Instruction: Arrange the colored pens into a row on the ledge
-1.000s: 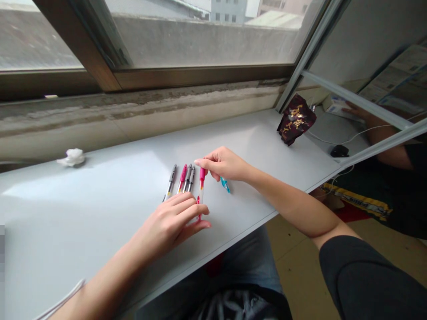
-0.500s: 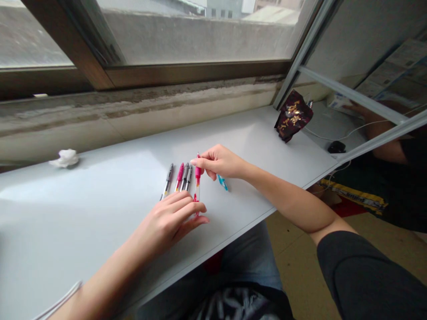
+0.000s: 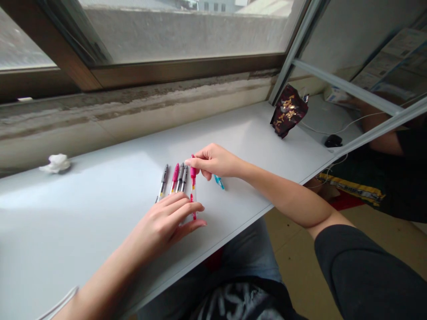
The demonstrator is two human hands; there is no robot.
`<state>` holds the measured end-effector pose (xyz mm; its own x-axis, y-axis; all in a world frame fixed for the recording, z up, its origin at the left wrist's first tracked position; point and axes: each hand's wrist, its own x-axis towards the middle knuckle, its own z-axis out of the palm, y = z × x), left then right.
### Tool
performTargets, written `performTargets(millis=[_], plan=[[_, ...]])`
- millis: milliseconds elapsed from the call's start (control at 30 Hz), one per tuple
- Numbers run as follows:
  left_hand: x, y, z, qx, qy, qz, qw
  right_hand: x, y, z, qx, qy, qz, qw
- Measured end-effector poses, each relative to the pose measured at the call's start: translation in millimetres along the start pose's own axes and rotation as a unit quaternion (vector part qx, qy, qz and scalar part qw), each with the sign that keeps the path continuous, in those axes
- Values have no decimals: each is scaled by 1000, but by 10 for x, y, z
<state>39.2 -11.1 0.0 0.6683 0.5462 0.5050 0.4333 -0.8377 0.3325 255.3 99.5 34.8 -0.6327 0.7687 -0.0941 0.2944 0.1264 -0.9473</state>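
On the table (image 3: 100, 209) in the head view, the right hand (image 3: 213, 160) is pinching a pink pen (image 3: 193, 182) beside four pens (image 3: 175, 172) whose lower ends the left hand (image 3: 166, 219) is hiding; whether its grip is holding too, I cannot tell

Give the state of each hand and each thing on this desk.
Right bare hand: closed in a pinch.
Pink pen with clear barrel: pinched near its far end.
Left bare hand: open, thumb apart from fingers.
Three slim grey pens and a second pink pen: lying in a row, partly hidden.
Translucent blue pen: lying beside the right hand.
White tissue-like wad: crumpled.
Dark maroon glossy packet: creased, standing.
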Motion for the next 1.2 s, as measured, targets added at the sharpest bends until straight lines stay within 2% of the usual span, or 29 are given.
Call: performTargets(millis=[367, 500, 633, 700, 900, 967, 1033, 1100, 1200], plan=[[-57, -28, 23, -22, -17, -17, 999, -7, -21, -16, -19, -12, 7, 1000], [-45, -58, 17, 40, -2, -54, 998, 60, 28, -70, -94, 21, 38, 995], [-44, -82, 11, 132, 2, -135, 982, 163, 148, -134, -254, 83, 19, 963], [-61, -99, 20, 141, -8, -158, 977, 198, 207, -159, -296, 98, 10, 950], [-106, -158, 69, 122, -5, -218, 968, 166, 246, -179, -271, 164, -15, 948], [-105, -169, 78, 92, -1, -239, 967, 129, 215, -165, -254, 129, -55, 957], [-102, -178, 82, 73, 9, -257, 964, 95, 178, -138, -263, 62, -88, 959], [-101, -193, 80, 65, 20, -267, 961, 68, 146, -104, -297, -2, -102, 949], [-104, -227, 65, 51, 26, -281, 958, 44, 134, -64, -353, -53, -93, 929]])
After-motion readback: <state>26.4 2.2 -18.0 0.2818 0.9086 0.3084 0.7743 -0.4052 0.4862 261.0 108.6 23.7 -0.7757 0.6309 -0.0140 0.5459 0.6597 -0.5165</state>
